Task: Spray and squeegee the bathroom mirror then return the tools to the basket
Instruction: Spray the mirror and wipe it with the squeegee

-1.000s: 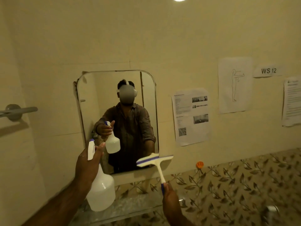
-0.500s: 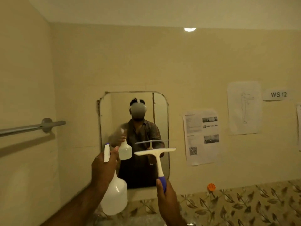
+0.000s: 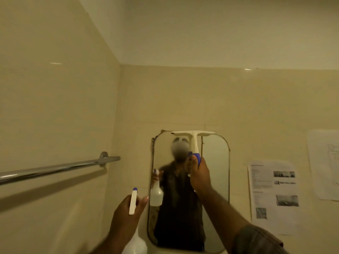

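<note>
Right hand (image 3: 199,177) grips squeegee (image 3: 194,142) by its blue handle, blade level at top edge of mirror (image 3: 215,171). Left hand (image 3: 126,215) holds spray bottle (image 3: 134,242) low, left of mirror, near towel bar (image 3: 55,168).

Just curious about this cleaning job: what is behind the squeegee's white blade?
The squeegee blade lies across the top edge of the mirror, with beige wall tile above. The right hand grips the blue handle. Whether the blade touches the glass cannot be told, and the strip it covers is hidden.
</note>
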The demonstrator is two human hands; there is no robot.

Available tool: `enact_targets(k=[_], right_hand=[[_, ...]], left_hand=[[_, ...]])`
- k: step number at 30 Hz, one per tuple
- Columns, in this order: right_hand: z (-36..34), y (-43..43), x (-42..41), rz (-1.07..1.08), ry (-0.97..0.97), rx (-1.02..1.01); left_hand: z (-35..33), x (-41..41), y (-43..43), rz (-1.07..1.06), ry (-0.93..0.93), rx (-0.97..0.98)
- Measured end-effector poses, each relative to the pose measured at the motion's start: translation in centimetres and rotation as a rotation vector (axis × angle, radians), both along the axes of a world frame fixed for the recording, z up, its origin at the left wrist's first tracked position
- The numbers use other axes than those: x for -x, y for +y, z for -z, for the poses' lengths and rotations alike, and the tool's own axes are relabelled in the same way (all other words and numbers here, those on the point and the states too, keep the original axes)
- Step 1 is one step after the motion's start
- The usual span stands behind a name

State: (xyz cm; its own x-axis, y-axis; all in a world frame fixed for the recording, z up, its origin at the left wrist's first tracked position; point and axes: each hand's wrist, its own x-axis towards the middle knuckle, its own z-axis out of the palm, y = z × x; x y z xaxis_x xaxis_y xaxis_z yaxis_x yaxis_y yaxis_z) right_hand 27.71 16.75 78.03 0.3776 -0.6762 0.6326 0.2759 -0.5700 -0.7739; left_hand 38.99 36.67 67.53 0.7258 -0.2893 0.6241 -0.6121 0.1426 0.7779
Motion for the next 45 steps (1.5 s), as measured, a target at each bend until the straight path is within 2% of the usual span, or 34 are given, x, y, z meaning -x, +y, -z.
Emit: enact_targets(k=[3, 5, 7, 11, 14, 16, 20, 22, 24, 25, 27, 28, 30, 34, 37, 41, 45], right_hand=[[-0.4, -0.9, -1.9, 0.005, 0.035, -0.050], [1.4, -1.2, -2.6, -0.021, -0.053, -0.149], [4.5, -1.4, -2.8, -0.058, -0.038, -0.217], [13.6, -1.3, -3.0, -0.036, 0.179, -0.235], [22.0, -0.8, -3.1, 0.135, 0.417, -0.261], [27.1, 0.4, -2.5, 0.165, 0.552, -0.336], [30.5, 1.9, -1.6, 0.088, 0.694, -0.439], [29.7, 1.3, -1.6, 0.045, 0.822, -0.327], [29.2, 0.8, -1.8, 0.117, 0.923, -0.068], [28.5, 1.2, -2.3, 0.166, 0.924, -0.047], [26.3, 3.2, -2.0, 0.183, 0.676, -0.150], [23.6, 4.3, -1.9, 0.190, 0.516, -0.136], [17.1, 5.1, -2.4, 0.144, 0.344, -0.002], [4.4, 4.3, -5.3, 0.121, 0.174, 0.127], [-0.1, 3.2, -6.8, 0.195, 0.161, 0.165], [0.7, 0.3, -8.1, 0.119, 0.175, 0.073], [9.0, -0.9, -9.2, 0.055, 0.206, 0.077]], left_hand=[[0.9, -1.9, 1.2, -0.045, 0.010, -0.018], [1.5, -2.7, 1.6, -0.082, 0.000, -0.021], [1.9, -3.2, 1.9, -0.098, -0.011, -0.024], [2.2, -3.1, 1.9, -0.078, -0.006, -0.032], [2.4, -2.3, 1.7, -0.033, 0.029, -0.010], [2.8, -1.8, 1.5, -0.003, 0.058, -0.006], [3.3, -1.3, 1.4, 0.003, 0.075, -0.015], [3.4, -1.2, 1.6, 0.005, 0.084, -0.014], [3.4, -1.0, 1.9, 0.003, 0.084, -0.005], [3.4, -0.9, 2.0, -0.006, 0.078, -0.003], [3.5, -0.9, 2.2, -0.033, 0.062, -0.002], [3.5, -0.8, 2.3, -0.044, 0.050, -0.004], [3.6, -0.9, 2.5, -0.057, 0.020, -0.001], [3.7, -1.4, 2.8, -0.055, 0.028, 0.022], [3.8, -1.4, 3.2, -0.048, 0.031, 0.034], [5.0, -1.8, 4.4, -0.061, 0.023, 0.021], [6.0, -2.0, 5.7, -0.066, 0.029, -0.011]])
